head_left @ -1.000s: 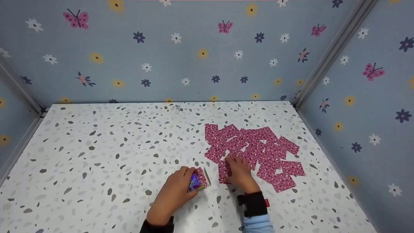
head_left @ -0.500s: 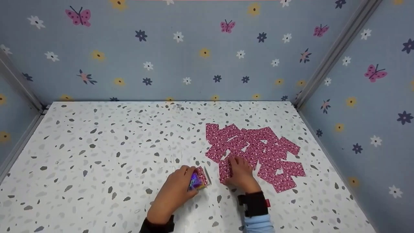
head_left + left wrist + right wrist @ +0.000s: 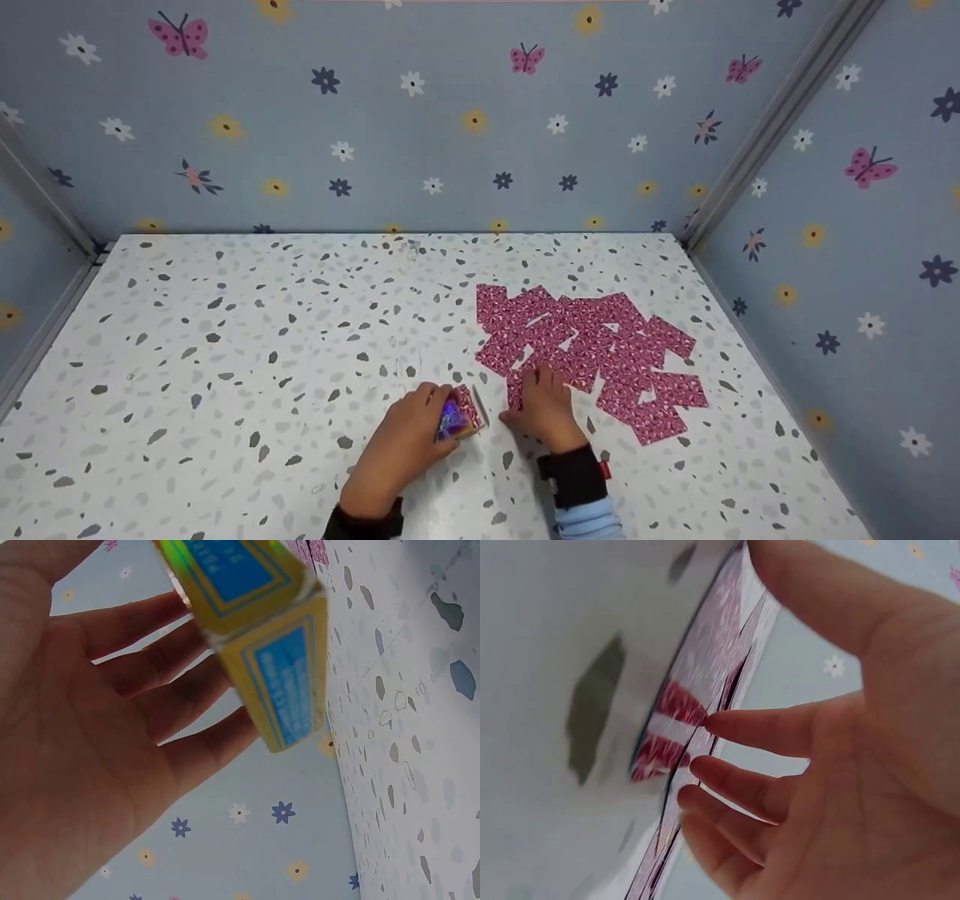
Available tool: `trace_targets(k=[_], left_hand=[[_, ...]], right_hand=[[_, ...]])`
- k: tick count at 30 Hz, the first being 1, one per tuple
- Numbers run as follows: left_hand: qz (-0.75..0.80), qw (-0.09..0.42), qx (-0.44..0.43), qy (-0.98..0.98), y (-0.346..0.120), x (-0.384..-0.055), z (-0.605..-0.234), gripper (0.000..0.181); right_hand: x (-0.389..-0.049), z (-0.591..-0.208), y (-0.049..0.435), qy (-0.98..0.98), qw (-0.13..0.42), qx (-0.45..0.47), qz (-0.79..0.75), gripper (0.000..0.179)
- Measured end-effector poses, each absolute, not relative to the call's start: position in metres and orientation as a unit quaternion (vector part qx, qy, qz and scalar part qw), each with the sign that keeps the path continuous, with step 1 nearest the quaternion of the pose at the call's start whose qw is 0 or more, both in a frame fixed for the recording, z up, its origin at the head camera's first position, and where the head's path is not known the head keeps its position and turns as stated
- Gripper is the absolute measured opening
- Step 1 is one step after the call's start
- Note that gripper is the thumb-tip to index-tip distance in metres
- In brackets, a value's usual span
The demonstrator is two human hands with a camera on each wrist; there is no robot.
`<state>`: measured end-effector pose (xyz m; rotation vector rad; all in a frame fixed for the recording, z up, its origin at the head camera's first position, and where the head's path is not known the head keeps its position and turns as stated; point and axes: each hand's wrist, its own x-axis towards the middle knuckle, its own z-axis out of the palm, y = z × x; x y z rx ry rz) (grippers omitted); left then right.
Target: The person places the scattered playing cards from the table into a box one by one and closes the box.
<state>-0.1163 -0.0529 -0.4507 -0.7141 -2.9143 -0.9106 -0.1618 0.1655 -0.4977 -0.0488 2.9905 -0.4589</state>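
Note:
My left hand (image 3: 405, 439) grips a small card box (image 3: 456, 421), its shiny purple face and yellow rim showing in the head view. Pink-patterned cards appear at the box's right end, beside a pale upright edge. In the left wrist view the box (image 3: 277, 675) is yellow with blue printed panels, fingers behind it. My right hand (image 3: 546, 409) rests over a pink speckled card (image 3: 514, 390) lying on the table, thumb at its near-left corner. The right wrist view has the fingertips touching the pink card (image 3: 679, 705), the fingers only slightly bent.
Several overlapping pink speckled cards (image 3: 615, 352) spread over the table's right half, beyond and right of my right hand. The white speckled table (image 3: 225, 360) ends at a blue flowered back wall (image 3: 420, 127). Another flowered wall (image 3: 855, 277) stands at the right.
My right hand has shifted slightly left over the near card, its thumb now at the card's near-left corner. The left hand and box stay about where they were.

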Motion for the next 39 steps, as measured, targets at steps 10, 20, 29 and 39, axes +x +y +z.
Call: trace_targets(k=[10, 20, 29, 39], left_hand=[[-0.287, 0.021, -0.236, -0.928, -0.051, -0.118, -0.453, 0.064], [-0.286, 0.016, -0.233, -0.929, -0.052, -0.117, -0.453, 0.066], [-0.289, 0.016, -0.229, -0.929, -0.052, -0.116, -0.454, 0.065], [-0.289, 0.024, -0.236, -0.927, -0.051, -0.117, -0.455, 0.062]], right_hand=[[-0.161, -0.493, 0.162, 0.981, 0.083, 0.001, -0.172, 0.065], [-0.160, -0.490, 0.160, 0.971, 0.044, 0.024, -0.232, 0.045], [-0.156, -0.489, 0.160, 0.964, 0.053, 0.018, -0.260, 0.050], [-0.155, -0.487, 0.159, 0.970, 0.079, 0.027, -0.228, 0.059]])
